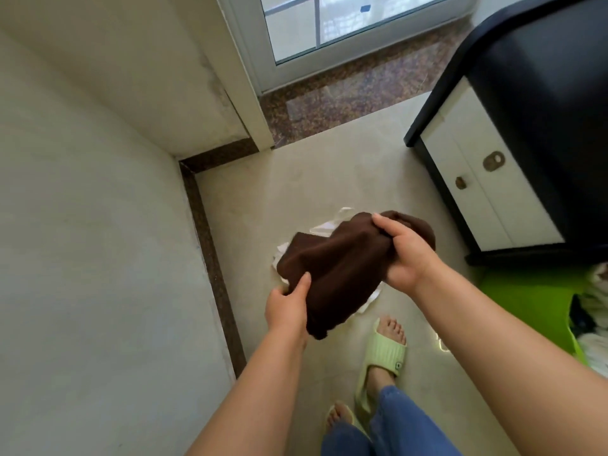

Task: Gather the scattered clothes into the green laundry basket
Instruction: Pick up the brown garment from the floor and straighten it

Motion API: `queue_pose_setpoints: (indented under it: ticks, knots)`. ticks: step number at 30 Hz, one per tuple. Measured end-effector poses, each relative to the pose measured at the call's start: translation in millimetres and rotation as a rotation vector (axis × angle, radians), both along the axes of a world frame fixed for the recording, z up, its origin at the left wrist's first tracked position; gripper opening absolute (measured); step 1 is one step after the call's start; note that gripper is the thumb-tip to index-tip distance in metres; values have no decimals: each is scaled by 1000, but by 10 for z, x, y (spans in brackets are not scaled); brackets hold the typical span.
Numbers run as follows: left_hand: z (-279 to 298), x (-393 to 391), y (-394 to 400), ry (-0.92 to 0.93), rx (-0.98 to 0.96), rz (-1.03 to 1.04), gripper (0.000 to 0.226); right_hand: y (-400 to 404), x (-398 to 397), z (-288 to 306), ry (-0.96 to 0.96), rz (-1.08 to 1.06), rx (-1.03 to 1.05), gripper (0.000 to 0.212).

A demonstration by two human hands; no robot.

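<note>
A dark brown garment (342, 268) hangs in the air above the floor, held by both hands. My left hand (288, 307) grips its lower left edge. My right hand (406, 255) is clenched on its upper right part. Under it a white garment (324, 227) lies crumpled on the tiles, mostly hidden by the brown one. The green laundry basket (533, 301) stands at the right edge, behind my right forearm, with white and dark clothes (595, 304) inside it.
A black cabinet with white doors (487, 179) stands at the right, just beyond the basket. A wall with a dark skirting (210, 258) runs along the left. A glass door and stone threshold (355, 90) lie ahead. My feet in green slippers (383, 353) are below the hands.
</note>
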State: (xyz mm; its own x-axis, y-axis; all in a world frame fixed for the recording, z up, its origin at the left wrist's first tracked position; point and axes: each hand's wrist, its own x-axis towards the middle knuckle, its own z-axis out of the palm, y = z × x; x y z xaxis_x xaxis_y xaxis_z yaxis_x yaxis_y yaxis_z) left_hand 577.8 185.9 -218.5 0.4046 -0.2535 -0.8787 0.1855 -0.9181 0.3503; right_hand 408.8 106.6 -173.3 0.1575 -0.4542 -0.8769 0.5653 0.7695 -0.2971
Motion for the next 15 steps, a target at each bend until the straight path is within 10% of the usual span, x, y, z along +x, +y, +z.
queue_pose_setpoints:
  ticks: [4,15]
  knots:
    - [-78,0,372,-28,183,-179,62,406,-75,168,-182,-35,10,40]
    - [290,-348,309,179,-69,-278,65,1114,-520,698,-317,-50,-29,65]
